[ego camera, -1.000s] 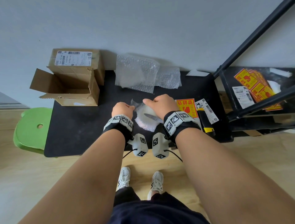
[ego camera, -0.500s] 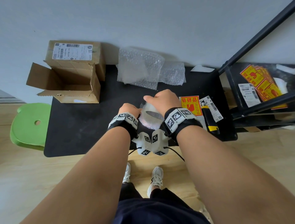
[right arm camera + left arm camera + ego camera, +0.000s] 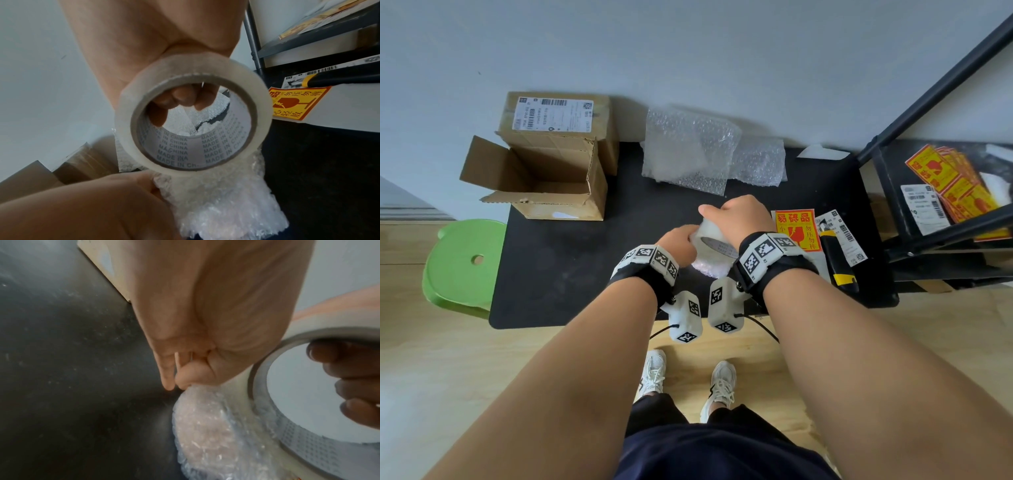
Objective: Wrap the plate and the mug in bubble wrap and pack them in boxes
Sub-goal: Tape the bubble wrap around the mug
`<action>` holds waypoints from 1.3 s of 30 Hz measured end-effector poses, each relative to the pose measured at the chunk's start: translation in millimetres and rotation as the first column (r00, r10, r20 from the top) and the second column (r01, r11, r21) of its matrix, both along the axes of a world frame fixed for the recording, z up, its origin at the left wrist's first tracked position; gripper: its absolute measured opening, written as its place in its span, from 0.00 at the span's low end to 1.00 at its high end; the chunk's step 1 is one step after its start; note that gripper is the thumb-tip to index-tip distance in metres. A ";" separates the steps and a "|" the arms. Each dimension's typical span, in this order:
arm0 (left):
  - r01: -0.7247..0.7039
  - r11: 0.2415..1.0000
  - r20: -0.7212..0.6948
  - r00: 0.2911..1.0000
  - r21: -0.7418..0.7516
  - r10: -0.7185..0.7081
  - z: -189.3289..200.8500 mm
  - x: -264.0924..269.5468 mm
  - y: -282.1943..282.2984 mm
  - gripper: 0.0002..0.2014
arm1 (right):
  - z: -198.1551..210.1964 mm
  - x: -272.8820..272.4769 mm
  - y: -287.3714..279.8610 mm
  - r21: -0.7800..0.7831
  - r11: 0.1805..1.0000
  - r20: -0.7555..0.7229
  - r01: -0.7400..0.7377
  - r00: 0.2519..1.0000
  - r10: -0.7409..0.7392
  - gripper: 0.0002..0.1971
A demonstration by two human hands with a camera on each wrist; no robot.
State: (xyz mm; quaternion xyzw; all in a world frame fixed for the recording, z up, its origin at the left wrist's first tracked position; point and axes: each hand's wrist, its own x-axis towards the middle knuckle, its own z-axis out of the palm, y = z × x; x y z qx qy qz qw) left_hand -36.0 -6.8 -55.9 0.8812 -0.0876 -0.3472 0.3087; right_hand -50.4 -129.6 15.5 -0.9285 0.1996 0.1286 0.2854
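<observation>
A small bubble-wrapped bundle (image 3: 709,269) stands on the black table (image 3: 585,267) near its front edge; the wrap hides what is inside. My left hand (image 3: 683,240) grips the bundle's left side, its curled fingers (image 3: 182,379) pinching the wrap (image 3: 207,431). My right hand (image 3: 724,219) holds a roll of clear tape (image 3: 717,244) on top of the bundle, with fingers (image 3: 180,97) hooked through the roll's core (image 3: 193,144). The tape roll (image 3: 261,104) touches the bundle (image 3: 224,204). An open cardboard box (image 3: 541,178) lies on its side at the back left.
A closed labelled box (image 3: 558,114) stands behind the open one. Two bubble-wrap pieces (image 3: 688,150) lean on the wall at the back. A red-yellow fragile sticker (image 3: 796,228), labels and a black-yellow knife (image 3: 837,263) lie to the right. Black shelf (image 3: 928,212) right, green stool (image 3: 462,263) left.
My left hand has moved right, in against the bundle, and now sits close under my right hand. The tape roll has stayed on top of the bundle.
</observation>
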 end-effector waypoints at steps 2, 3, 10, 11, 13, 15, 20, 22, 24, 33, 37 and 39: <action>0.045 0.998 -0.113 0.993 0.033 -0.041 6.1 1.3 -0.1 0.21 | 0.3 0.6 -0.7 0.008 1.000 -0.005 0.001 1.000 0.000 0.26; 0.059 0.997 -0.156 0.986 0.040 -0.052 11.0 1.7 -0.7 0.23 | 0.4 0.6 -0.9 0.012 1.000 -0.009 -0.001 1.000 0.001 0.26; -0.032 0.986 -0.315 0.949 -0.164 -0.022 4.1 3.9 2.9 0.33 | 4.5 -1.3 -5.5 0.064 0.998 -0.006 0.012 1.000 -0.012 0.28; -0.035 0.988 -0.282 0.959 -0.149 -0.009 5.1 2.4 3.6 0.30 | 5.3 -1.8 -7.0 0.082 0.996 0.000 0.021 1.000 -0.021 0.28; -0.069 0.989 -0.235 0.971 -0.128 0.037 1.5 1.7 3.3 0.26 | 6.9 -3.3 -8.3 0.116 0.993 0.004 0.019 1.000 -0.019 0.29; -0.137 0.981 -0.284 0.954 -0.135 0.095 -3.6 0.2 -0.4 0.23 | 8.1 -5.9 -10.2 0.146 0.989 -0.005 0.000 1.000 0.000 0.30; -0.039 0.999 -0.079 0.996 0.024 0.041 -0.4 -4.5 -4.6 0.15 | 10.3 -15.9 -17.6 0.253 0.967 -0.038 -0.010 0.999 0.020 0.27; -0.014 0.996 -0.022 1.000 0.090 0.016 -2.6 -6.0 -8.3 0.17 | 11.8 -20.0 -20.7 0.262 0.965 -0.049 -0.013 0.998 0.027 0.23; -0.045 0.993 -0.028 0.998 0.113 0.049 -6.3 -5.4 -14.0 0.17 | 12.7 -22.6 -25.0 0.232 0.973 -0.055 -0.013 0.998 0.027 0.22; -0.284 0.954 -0.057 0.955 0.095 0.290 2.9 -8.1 -24.7 0.16 | 13.3 -28.6 -37.4 0.021 1.000 -0.123 -0.002 0.992 0.004 0.16; -0.293 0.951 0.019 0.956 0.099 0.293 5.0 -10.9 -26.8 0.12 | 2.5 -41.9 -49.3 -0.105 0.994 -0.203 -0.037 0.979 0.015 0.12; -0.347 0.937 -0.045 0.936 0.041 0.349 4.7 -13.7 -30.8 0.14 | -7.6 -49.4 -53.1 -0.127 0.992 -0.230 -0.007 0.973 -0.022 0.12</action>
